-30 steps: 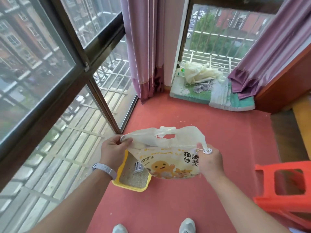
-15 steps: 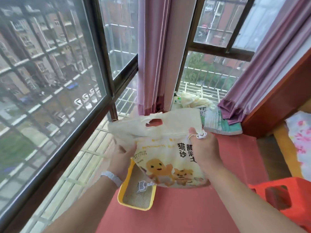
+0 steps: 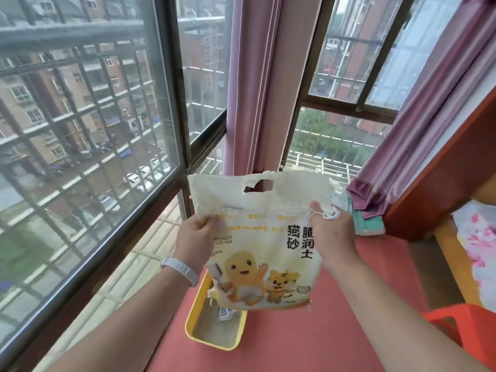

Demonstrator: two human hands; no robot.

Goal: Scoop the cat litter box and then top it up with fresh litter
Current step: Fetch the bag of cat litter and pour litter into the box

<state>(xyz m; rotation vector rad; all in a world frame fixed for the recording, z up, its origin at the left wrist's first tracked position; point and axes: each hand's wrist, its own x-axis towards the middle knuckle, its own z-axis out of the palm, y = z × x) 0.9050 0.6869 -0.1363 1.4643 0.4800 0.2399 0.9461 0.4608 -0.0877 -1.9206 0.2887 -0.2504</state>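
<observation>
While the person stood by the window, things lay like this:

Bag: the cream cat litter bag (image 3: 264, 237) hung upright in the air between both hands, over the near end of the litter box.
Left hand: the left hand (image 3: 197, 237) pinched the bag's left edge below the torn top, thumb in front, fingers behind it.
Right hand: the right hand (image 3: 331, 232) gripped the right edge, fingers curled on the material, a white pull string (image 3: 328, 214) looped at the knuckles.
Litter box: the yellow litter box (image 3: 214, 328) sat on the red floor (image 3: 308, 339) beside the window frame, grey litter in it; the bag hid its far end.
Scoop: a pale scoop (image 3: 224, 314) lay in the litter, partly covered by the bag.
Around: pink curtains (image 3: 257, 84) hung behind; an orange stool (image 3: 464, 328) stood to the right; folded cloths (image 3: 362, 218) lay behind the right hand.
</observation>
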